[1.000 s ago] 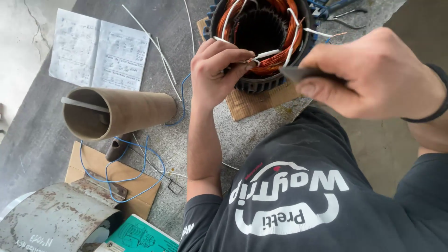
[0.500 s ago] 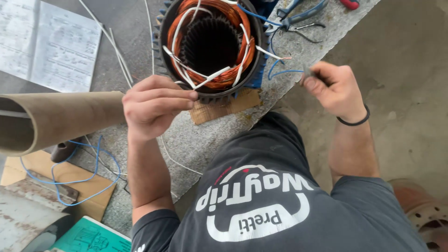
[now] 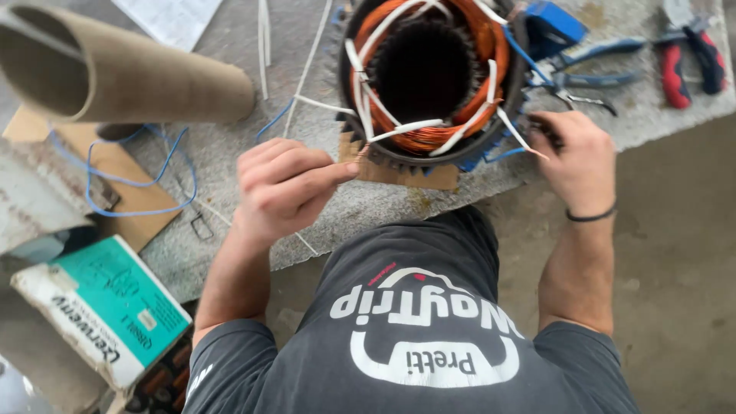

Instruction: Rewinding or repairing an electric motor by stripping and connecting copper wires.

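A round motor stator (image 3: 429,77) with orange copper windings and white sleeved leads stands on a cardboard scrap at the bench's near edge. My left hand (image 3: 284,188) is closed in front of it, thumb and forefinger pinching the bare end of a white sleeved wire (image 3: 364,123) that comes off the winding. My right hand (image 3: 575,157) rests against the stator's right side, fingers curled around another white lead (image 3: 517,134). A black band circles my right wrist.
A wide cardboard tube (image 3: 115,73) lies at the left, over blue wire (image 3: 138,184) and cardboard. A teal and white box (image 3: 107,307) sits at lower left. Blue-handled pliers (image 3: 594,69) and red-handled pliers (image 3: 690,61) lie at upper right. Bare floor is to the right.
The view has shifted so the stator sits more central. My right hand came in from the open air to the stator's right side. My left hand now pinches a wire end.
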